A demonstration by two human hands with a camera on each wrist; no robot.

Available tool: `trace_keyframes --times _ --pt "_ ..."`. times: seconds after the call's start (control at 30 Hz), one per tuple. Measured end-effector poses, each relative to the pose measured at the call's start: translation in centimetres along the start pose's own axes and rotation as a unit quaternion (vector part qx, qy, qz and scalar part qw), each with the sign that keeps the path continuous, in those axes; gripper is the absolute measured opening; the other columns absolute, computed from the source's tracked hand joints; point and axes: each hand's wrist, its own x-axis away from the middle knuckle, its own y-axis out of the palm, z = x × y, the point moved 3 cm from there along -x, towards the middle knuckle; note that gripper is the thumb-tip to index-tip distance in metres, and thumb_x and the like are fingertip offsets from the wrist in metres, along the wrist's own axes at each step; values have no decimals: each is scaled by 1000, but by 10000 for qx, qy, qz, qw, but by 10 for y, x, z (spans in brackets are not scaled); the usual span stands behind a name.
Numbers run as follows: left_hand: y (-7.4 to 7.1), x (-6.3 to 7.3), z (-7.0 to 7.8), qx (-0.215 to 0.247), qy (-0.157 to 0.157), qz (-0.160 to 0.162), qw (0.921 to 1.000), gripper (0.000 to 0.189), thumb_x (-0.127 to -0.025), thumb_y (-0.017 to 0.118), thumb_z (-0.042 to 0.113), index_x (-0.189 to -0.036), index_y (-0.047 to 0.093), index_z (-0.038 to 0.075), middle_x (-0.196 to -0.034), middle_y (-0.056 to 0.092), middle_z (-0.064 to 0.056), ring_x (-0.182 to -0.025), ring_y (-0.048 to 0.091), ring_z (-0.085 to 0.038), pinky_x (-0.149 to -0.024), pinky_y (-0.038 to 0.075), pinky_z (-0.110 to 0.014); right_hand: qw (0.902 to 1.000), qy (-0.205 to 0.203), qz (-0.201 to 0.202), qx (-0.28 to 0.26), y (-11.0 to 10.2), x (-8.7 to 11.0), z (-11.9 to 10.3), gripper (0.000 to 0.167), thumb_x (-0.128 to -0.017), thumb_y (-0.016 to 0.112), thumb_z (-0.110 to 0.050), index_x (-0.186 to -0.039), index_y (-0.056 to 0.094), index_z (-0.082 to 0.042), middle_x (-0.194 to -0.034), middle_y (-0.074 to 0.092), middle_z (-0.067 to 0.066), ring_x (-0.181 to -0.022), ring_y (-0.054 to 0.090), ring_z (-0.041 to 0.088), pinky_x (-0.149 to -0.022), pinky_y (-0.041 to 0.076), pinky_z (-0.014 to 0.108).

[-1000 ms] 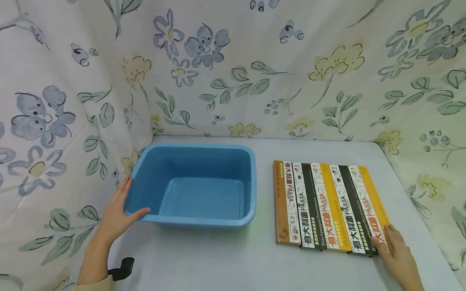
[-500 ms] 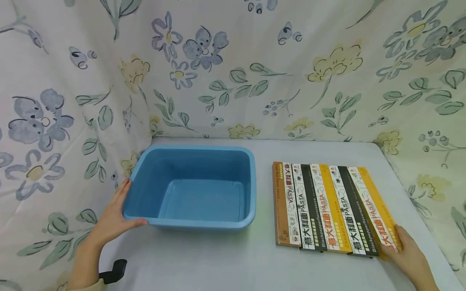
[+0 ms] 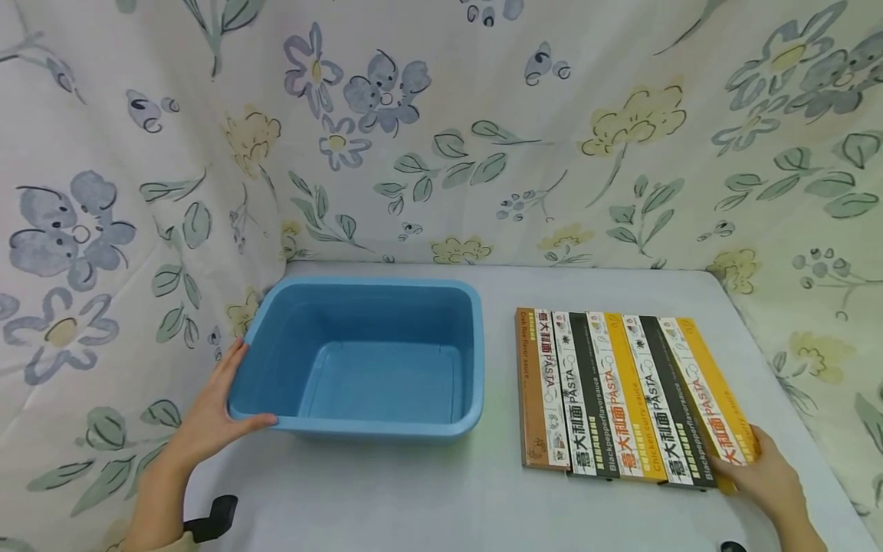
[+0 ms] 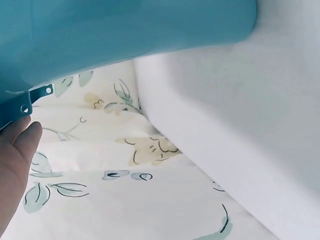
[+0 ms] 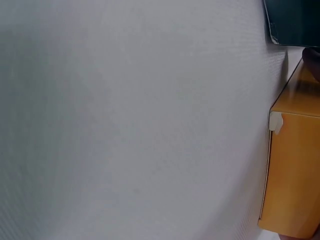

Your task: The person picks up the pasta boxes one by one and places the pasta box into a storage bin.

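My left hand [image 3: 201,429] holds the near left corner of a blue plastic basin [image 3: 355,425]. The thumb lies on the front rim and the fingers reach along the outer left side; in the left wrist view, fingertips [image 4: 31,137] touch a small blue bracket [image 4: 25,107] under the rim. At the right, my right hand [image 3: 776,477] grips the near end of the rightmost yellow pasta box [image 3: 710,368]. That end stands slightly nearer to me than its neighbours. In the right wrist view, the box [image 5: 292,170] shows its end, with only bits of fingers visible.
Several pasta boxes [image 3: 607,399], brown, white, black and yellow, lie side by side on the white table [image 3: 441,502]. The basin contains nothing visible. A flowered cloth [image 3: 441,115] hangs behind and at both sides. Black straps [image 3: 214,521] show near the wrists.
My right hand has slid rightward and closed round the end of the rightmost yellow box, whose near end has shifted slightly towards me. The left hand stays on the basin's corner.
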Motion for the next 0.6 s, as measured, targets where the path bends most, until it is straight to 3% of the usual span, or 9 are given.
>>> trace_keyframes --times 0.6 --pt "0 -1 -2 105 54 99 9999 116 -68 85 29 -156 12 5 -160 6 -22 -136 17 -59 -85 29 -82 9983 384 281 -351 -6 10 -11 105 -79 75 -34 -147 11 13 -136 27 42 -118 34 55 -98 31 66"
